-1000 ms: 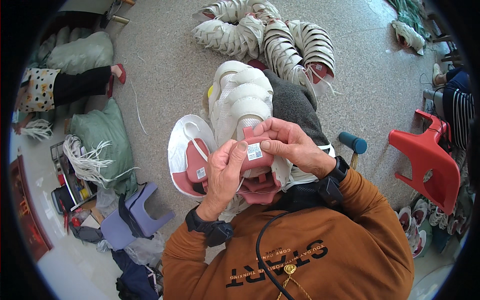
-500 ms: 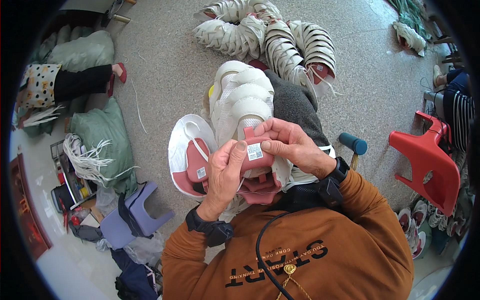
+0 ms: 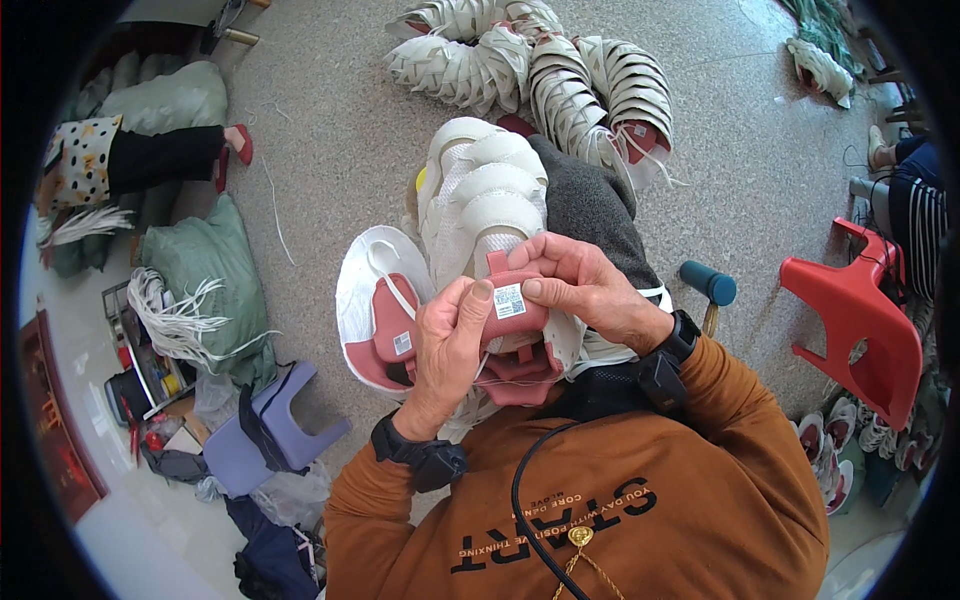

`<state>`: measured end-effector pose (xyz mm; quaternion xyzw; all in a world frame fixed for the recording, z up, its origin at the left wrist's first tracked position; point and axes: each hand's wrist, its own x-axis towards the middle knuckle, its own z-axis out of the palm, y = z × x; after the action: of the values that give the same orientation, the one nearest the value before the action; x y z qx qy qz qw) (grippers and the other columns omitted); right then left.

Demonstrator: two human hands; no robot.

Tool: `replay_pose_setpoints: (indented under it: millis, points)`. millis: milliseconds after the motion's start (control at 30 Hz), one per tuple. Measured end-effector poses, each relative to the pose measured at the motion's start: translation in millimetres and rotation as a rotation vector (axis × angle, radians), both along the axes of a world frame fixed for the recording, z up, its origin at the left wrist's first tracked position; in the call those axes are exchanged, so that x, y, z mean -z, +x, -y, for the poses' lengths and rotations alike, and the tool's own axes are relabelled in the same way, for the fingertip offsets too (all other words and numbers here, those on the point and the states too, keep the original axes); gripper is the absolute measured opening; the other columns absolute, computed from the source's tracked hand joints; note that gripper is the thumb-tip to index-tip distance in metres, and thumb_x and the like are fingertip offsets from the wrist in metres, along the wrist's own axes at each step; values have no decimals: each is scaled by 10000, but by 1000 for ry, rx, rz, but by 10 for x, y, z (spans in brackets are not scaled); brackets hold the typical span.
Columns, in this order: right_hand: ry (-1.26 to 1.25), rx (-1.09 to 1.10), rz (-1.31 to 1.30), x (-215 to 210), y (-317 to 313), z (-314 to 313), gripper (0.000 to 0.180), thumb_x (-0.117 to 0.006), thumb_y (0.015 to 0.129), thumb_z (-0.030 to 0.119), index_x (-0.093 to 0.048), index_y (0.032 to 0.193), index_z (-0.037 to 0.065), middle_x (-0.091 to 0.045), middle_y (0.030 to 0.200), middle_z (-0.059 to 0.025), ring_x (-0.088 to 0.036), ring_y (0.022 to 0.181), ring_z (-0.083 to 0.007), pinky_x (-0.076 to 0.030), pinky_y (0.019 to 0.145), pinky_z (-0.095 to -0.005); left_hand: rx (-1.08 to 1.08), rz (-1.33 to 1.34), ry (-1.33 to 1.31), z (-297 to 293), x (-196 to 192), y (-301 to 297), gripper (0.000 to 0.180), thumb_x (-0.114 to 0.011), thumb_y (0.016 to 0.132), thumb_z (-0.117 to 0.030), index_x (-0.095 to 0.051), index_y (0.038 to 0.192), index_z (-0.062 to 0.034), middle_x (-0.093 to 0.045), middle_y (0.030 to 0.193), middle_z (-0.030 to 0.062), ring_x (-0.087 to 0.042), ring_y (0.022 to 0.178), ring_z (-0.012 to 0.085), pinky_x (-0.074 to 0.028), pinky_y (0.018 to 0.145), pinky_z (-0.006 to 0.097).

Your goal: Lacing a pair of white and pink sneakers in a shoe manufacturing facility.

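Observation:
A white shoe upper with a pink tongue (image 3: 508, 310) is held up in front of my chest by both hands. My left hand (image 3: 447, 345) grips its left side, thumb pressed by the small white label on the tongue. My right hand (image 3: 585, 285) pinches the tongue's top and right edge. A row of white shoe uppers (image 3: 487, 195) is stacked on my lap beyond my hands. Another white upper with pink lining (image 3: 380, 305) lies open just left of my left hand.
Bundles of white uppers (image 3: 540, 65) lie on the grey floor ahead. A red plastic chair (image 3: 860, 320) stands right, a purple stool (image 3: 270, 430) lower left, green sacks (image 3: 205, 265) and white laces at left. Another person's leg (image 3: 165, 155) shows far left.

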<state>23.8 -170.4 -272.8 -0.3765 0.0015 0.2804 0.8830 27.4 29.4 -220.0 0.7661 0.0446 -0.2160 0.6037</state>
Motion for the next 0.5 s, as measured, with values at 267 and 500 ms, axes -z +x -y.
replay_pose_setpoints:
  millis: [267, 500]
  points:
    - [-14, 6, 15, 10, 0, 0, 287, -640, 1015, 137, -547, 1252, 4, -699, 1155, -75, -621, 1065, -98, -504, 944, -264, 11, 4, 2, -22, 48, -3, 459, -551, 1070, -373, -561, 785, -13, -465, 657, -33, -384, 669, 51, -361, 561, 269]
    - [-5, 2, 14, 12, 1, 0, 286, -638, 1017, 141, -548, 1252, 6, -700, 1144, -69, -622, 1055, -93, -505, 937, -259, 2, 28, 20, 4, 28, 1, 475, -548, 1071, -368, -532, 754, -14, -450, 653, -32, -371, 669, 55, -353, 558, 271]
